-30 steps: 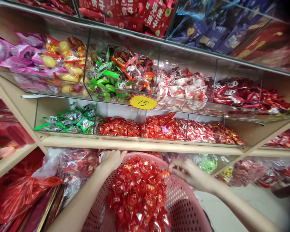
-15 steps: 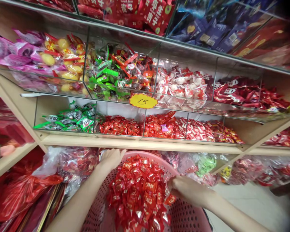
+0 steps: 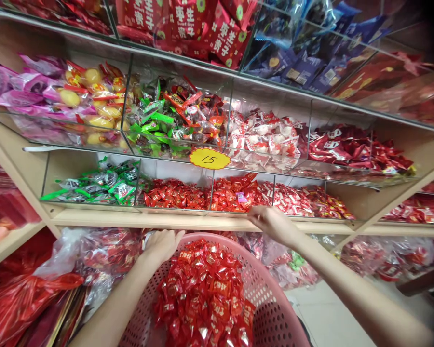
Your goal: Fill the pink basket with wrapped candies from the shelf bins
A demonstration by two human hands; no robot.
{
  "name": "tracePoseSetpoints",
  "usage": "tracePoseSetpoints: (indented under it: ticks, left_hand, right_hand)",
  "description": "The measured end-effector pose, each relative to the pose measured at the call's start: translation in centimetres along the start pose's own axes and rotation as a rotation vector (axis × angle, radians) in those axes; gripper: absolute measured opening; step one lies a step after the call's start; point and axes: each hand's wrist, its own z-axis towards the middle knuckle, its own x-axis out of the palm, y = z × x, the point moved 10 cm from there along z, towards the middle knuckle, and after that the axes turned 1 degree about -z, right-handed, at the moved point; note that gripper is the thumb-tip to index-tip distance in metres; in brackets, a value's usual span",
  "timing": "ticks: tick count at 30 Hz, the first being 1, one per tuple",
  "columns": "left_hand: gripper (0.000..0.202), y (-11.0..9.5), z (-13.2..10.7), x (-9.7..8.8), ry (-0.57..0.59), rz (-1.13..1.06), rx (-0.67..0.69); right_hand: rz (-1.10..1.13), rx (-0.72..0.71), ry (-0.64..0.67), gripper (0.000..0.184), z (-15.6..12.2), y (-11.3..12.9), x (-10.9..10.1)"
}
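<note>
Head view: left hand (image 3: 164,245) is resting curled at the pink basket (image 3: 277,295) rim, right hand (image 3: 274,224) hovering bunched beyond it — cannot tell either's hold. Steadying the basket is probably helping

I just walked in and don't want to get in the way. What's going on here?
A person is at a sweet shelf with a pink basket holding a heap of red-wrapped pieces. The left hand is at the basket's far rim. The right hand is up in front of the wooden shelf edge, near the lowest bins; whether it holds anything is unclear. A yellow tag reading 15 is on the shelf above.
</note>
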Motion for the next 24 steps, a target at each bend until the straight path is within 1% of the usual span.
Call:
tracePoseSetpoints:
  ticks: [2,4,6,8,11,14,17,19,21,24]
  left_hand:
    - [0.07,0.1,0.1,0.1,-0.007,0.001,0.002]
    - [0.071,0.2,0.3,0.3,-0.011,-0.004,0.0]
    - [0.071,0.3,0.3,0.4,-0.016,-0.022,-0.011]
    - [0.069,0.5,0.3,0.4,-0.015,-0.043,-0.025]
    - [0.067,0.6,0.2,0.3,-0.006,-0.053,-0.037]
    - [0.068,0.6,0.2,0.3,-0.006,-0.045,-0.026]
    - [0.069,0.6,0.2,0.2,-0.009,-0.033,-0.01]
    - [0.068,0.7,0.2,0.2,-0.007,-0.035,-0.023]
    - [0.067,0.8,0.1,0.2,-0.006,-0.039,-0.034]
    - [0.066,0.6,0.2,0.2,-0.004,-0.052,-0.036]
  right_hand:
    - [-0.049,0.111,-0.055,0.02,1.9,-2.6,-0.4]
    - [-0.094,0.238,-0.089,0.02,3.4,-4.9,-0.3]
    - [-0.147,0.34,-0.102,0.024,4.5,-6.1,0.2]
    - [-0.209,0.406,-0.106,0.03,5.3,-6.4,0.8]
    - [-0.273,0.445,-0.111,0.037,6.1,-5.8,1.5]
    - [-0.277,0.46,-0.107,0.034,6.6,-5.6,2.0]
    - [-0.251,0.488,-0.119,0.027,6.6,-6.3,2.0]
    - [-0.205,0.49,-0.166,0.026,6.3,-6.7,1.5]
    - [-0.117,0.475,-0.249,0.028,5.5,-6.9,0.6]
    - [0.12,0.447,-0.389,0.032,3.4,-6.5,-0.8]
